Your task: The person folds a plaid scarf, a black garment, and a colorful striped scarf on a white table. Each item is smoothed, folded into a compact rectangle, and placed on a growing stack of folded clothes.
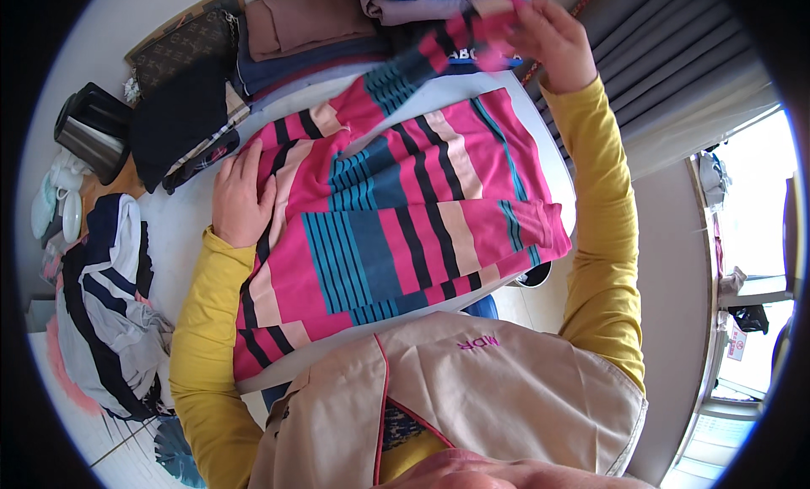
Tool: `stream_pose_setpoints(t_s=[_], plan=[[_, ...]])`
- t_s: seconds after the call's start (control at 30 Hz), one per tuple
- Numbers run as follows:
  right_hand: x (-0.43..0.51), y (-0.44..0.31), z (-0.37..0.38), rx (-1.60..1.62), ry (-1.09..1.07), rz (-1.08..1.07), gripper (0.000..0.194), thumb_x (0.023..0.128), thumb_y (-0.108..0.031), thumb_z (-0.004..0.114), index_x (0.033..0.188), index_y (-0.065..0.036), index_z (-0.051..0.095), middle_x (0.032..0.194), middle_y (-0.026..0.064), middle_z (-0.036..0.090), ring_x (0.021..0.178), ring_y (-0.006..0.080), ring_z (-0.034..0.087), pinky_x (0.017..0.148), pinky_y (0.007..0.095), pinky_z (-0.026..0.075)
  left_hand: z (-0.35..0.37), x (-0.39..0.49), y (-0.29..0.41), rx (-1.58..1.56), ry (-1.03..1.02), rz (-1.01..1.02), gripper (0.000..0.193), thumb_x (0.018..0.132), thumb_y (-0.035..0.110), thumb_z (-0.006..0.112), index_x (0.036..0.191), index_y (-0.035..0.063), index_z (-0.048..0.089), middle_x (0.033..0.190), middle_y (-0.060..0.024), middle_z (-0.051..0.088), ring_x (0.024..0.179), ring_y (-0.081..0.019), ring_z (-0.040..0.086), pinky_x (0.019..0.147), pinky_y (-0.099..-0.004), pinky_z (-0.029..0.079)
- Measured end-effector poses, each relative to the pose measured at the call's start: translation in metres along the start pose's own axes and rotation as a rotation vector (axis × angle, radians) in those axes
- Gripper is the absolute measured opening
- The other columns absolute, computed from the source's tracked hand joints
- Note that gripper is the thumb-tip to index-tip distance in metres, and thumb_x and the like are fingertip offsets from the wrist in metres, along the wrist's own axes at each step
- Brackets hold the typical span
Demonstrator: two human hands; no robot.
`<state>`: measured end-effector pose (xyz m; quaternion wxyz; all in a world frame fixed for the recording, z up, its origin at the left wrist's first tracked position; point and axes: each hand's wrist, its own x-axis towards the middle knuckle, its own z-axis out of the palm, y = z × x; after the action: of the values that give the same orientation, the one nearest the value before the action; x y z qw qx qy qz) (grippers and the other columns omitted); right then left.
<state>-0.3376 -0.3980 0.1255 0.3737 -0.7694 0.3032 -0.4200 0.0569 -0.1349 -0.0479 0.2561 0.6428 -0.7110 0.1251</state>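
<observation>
A striped knit top (pixel 405 191) in pink, black, peach and teal lies spread over the white table in front of me. Its near sleeve (pixel 405 255) lies along the body of the top. My left hand (pixel 242 195) presses on the fabric at the top's left end, fingers slightly spread. Up at the far right, my right hand (pixel 557 43) grips the cuff end of the far sleeve (pixel 395 84), which is lifted and stretched out from the body. The cuff is blurred, and part of it is hidden by my fingers.
Folded clothes (pixel 310 27) are stacked along the table's (pixel 177 217) far edge, beside a brown monogrammed bag (pixel 183 52). An electric kettle (pixel 95 131) and dark folded garments (pixel 180 122) are at left. Loose clothes (pixel 114 312) are heaped nearer me. A grey curtain (pixel 658 65) hangs at right.
</observation>
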Motion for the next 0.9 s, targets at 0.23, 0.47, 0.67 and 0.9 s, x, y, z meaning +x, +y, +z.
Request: stream_pose_setpoints(t_s=[0.23,0.47,0.67,0.9], plan=[[0.01,0.059,0.043,-0.646,-0.566,-0.177,0.027,0.095,-0.024,0.071,0.115,-0.006,0.073,0.102,0.0127,0.077,0.093,0.0295,0.075,0.087,0.0374,0.059,-0.005,-0.002,-0.002,0.187,0.01,-0.052,0.047,0.092,0.026,0.068,0.131,0.0005,0.063,0.127,-0.0201,0.065,0.114,-0.0369,0.059,0.094,-0.0461,0.049],[-0.048,0.174,-0.009,-0.946,-0.305,-0.016,0.021,0.091,-0.02,0.068,0.106,-0.007,0.073,0.108,0.0178,0.073,0.104,0.0391,0.068,0.094,0.0455,0.054,0.001,-0.006,-0.002,0.228,0.071,-0.027,0.043,0.094,0.033,0.067,0.123,0.0016,0.068,0.123,-0.0164,0.067,0.115,-0.037,0.058,0.092,-0.0473,0.049],[-0.057,0.164,-0.018,-1.163,0.214,-0.232,0.012,0.091,-0.016,0.069,0.1,-0.009,0.07,0.102,0.0149,0.071,0.1,0.0394,0.067,0.086,0.048,0.054,-0.008,-0.002,0.004,0.327,0.021,-0.098,0.038,0.093,0.031,0.067,0.118,0.0022,0.07,0.123,-0.0148,0.068,0.11,-0.0355,0.059,0.087,-0.0476,0.05],[-0.114,0.129,0.026,-0.91,-0.303,-0.146,0.05,0.099,-0.044,0.064,0.139,-0.014,0.064,0.144,0.0206,0.059,0.135,0.0393,0.055,0.113,0.0471,0.044,-0.016,-0.002,0.016,-0.17,-0.083,0.164,0.047,0.097,0.033,0.067,0.135,0.0041,0.065,0.146,-0.0168,0.059,0.14,-0.0378,0.049,0.113,-0.0515,0.04]])
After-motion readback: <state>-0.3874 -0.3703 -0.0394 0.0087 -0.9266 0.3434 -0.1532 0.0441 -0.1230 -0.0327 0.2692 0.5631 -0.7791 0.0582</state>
